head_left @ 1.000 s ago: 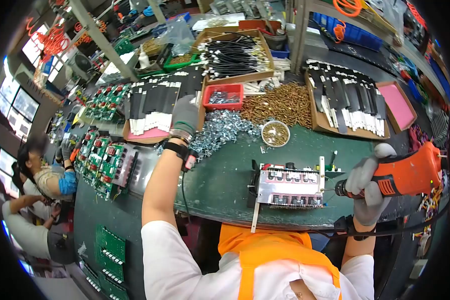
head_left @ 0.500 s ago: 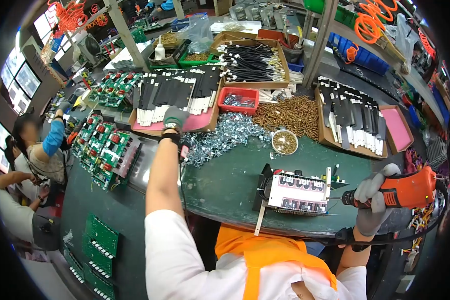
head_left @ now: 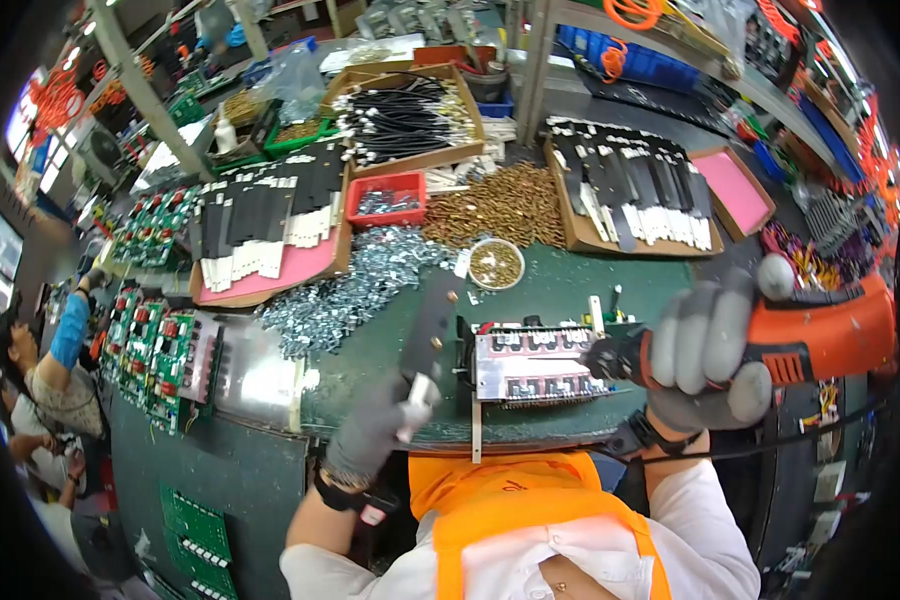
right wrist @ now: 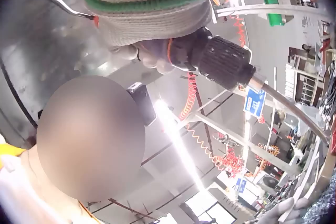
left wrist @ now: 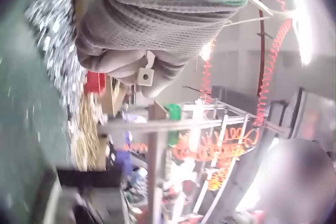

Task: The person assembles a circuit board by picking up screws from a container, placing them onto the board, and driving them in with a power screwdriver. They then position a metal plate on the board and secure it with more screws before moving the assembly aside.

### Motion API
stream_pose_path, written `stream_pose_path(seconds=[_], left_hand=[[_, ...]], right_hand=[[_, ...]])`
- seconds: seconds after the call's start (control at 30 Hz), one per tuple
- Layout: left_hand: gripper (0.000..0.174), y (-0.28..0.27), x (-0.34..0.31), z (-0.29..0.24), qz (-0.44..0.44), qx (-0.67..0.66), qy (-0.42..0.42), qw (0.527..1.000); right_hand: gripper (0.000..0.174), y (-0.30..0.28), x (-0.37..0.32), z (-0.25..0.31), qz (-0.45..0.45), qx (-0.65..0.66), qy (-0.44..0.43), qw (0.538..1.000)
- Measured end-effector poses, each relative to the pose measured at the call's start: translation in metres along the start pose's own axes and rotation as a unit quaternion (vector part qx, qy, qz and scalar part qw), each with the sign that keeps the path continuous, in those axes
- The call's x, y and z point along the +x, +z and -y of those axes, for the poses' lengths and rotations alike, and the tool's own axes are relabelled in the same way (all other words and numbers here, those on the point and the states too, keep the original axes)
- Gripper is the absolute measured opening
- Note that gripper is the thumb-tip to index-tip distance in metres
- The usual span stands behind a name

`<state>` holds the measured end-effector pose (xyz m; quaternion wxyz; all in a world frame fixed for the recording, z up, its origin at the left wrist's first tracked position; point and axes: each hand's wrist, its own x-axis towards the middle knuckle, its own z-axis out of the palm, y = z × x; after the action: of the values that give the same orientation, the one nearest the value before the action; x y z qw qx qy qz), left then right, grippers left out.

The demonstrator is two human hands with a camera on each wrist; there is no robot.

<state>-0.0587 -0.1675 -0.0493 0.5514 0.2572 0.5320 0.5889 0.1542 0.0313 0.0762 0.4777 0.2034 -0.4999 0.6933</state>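
Observation:
My gloved left hand [head_left: 370, 430] grips a black strip [head_left: 432, 318] with white ends and brass-coloured studs along it, held up over the front of the bench. In the left wrist view, a small pale tab [left wrist: 145, 76] with a hole sticks out between the fingers. My gloved right hand [head_left: 705, 345] is wrapped round an orange power drill [head_left: 820, 335], its chuck pointing left. A long metal bit [right wrist: 294, 109] extends from the chuck in the right wrist view. Between both hands lies a circuit-board assembly [head_left: 535, 367] with a metal plate, a white strip [head_left: 477, 430] jutting over the bench edge.
Behind the assembly are a round tub of brass screws [head_left: 496, 264], a heap of brass fasteners [head_left: 510, 205] and silver clips [head_left: 345, 290]. Trays of strips [head_left: 630, 185] and a red bin [head_left: 385, 200] stand further back. Finished-looking boards [head_left: 160, 350] line the left; another person [head_left: 60, 380] works there.
My left hand has come back from the left strip tray towards me, now carrying a black strip. The drill has shifted left, its chuck now overlapping the assembly's right end.

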Motion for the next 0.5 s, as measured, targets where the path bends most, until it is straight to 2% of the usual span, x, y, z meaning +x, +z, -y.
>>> stream_pose_path(seconds=[0.03, 0.07, 0.1, 0.2, 0.23, 0.3, 0.37, 0.5], left_hand=[[0.056, 0.014, -0.005, 0.004, 0.019, 0.033, -0.008, 0.999], [0.055, 0.024, -0.006, 0.015, 0.044, 0.035, 0.014, 0.998], [0.055, 0.029, -0.007, 0.023, 0.054, 0.034, 0.008, 0.998], [0.041, 0.039, -0.010, 0.036, 0.013, -0.005, 0.002, 1.000], [0.041, 0.039, -0.011, 0.038, 0.017, -0.005, -0.001, 1.000], [0.030, 0.039, -0.010, 0.041, 0.010, 0.012, 0.011, 1.000], [0.029, 0.039, -0.010, 0.047, 0.007, 0.012, 0.014, 1.000], [0.026, 0.041, -0.012, 0.048, -0.002, 0.010, 0.014, 1.000]], right_hand=[[0.068, 0.005, 0.002, -0.008, -0.014, 0.014, -0.009, 1.000], [0.061, 0.010, 0.009, -0.020, -0.008, 0.011, -0.038, 0.999], [0.060, 0.010, 0.009, -0.030, -0.015, 0.009, -0.055, 0.998], [0.060, 0.007, 0.005, -0.039, -0.053, -0.032, -0.028, 0.998], [0.060, 0.005, 0.003, -0.041, -0.059, -0.045, -0.022, 0.997], [0.062, 0.004, 0.002, -0.039, -0.053, -0.033, -0.008, 0.998], [0.068, 0.005, -0.001, -0.034, -0.077, -0.033, 0.028, 0.996], [0.064, 0.004, -0.001, -0.041, -0.056, -0.018, 0.006, 0.998]])
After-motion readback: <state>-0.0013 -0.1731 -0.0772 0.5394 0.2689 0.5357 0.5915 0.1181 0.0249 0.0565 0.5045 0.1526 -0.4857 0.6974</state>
